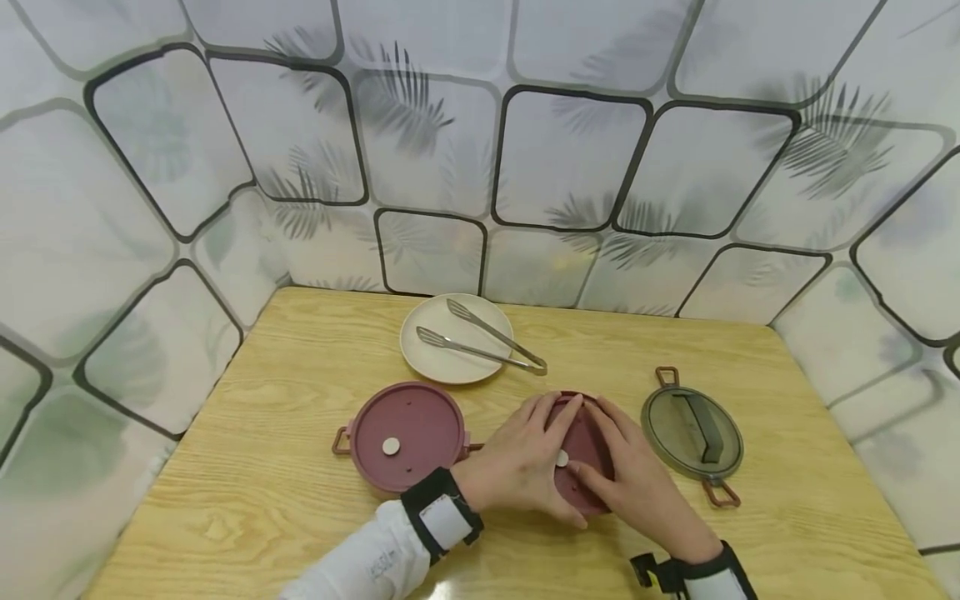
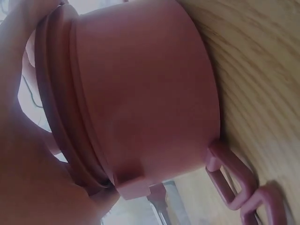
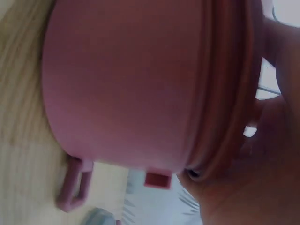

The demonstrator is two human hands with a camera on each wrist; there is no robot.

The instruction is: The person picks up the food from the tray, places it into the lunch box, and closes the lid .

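Note:
A dark red lid with a small pale round spot caps a tall dark red pot, which stands on the table. My left hand grips the lid's edge from the left, fingers curved over the far rim. From the right, my right hand holds the same lid, its thumb bent over the top near the pale spot. In the right wrist view the pot's smooth side fills the middle, with a loop handle low by the table and a small square tab just under the lid.
Left of the hands stands another dark red lidded pot with side handles. Behind lies a white plate bearing metal tongs. A glass lid with a dark bar and reddish handles lies to the right. Patterned walls enclose the wooden table.

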